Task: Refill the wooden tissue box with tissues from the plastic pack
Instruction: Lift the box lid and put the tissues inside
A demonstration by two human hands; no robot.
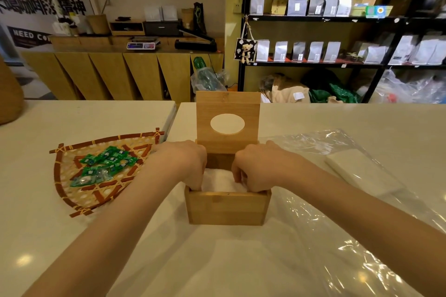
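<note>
**Both hands inside the open tissue box**

The wooden tissue box [226, 207] stands on the white table [217, 260], near the middle, and its hinged lid [228, 123] with the oval hole is raised upright at the far side of the box. A white stack of tissues [220, 182] lies inside the box. The left hand [184, 164] reaches into the left side of the box, and its fingers are curled down on the left edge of the tissues. The right hand [255, 169] does the same on the right side, with bent fingers that grip the right edge of the stack. The fingertips are hidden inside the box.

The clear plastic pack [337, 212] lies flat and open on the table to the right of the box and spreads toward the right edge. A second white stack of tissues [362, 171] rests on this plastic, apart from the box. At the left side of the table lies a fan-shaped woven tray [72, 195] with green wrapped candies [103, 164] in it. The left forearm passes over its right part.
</note>
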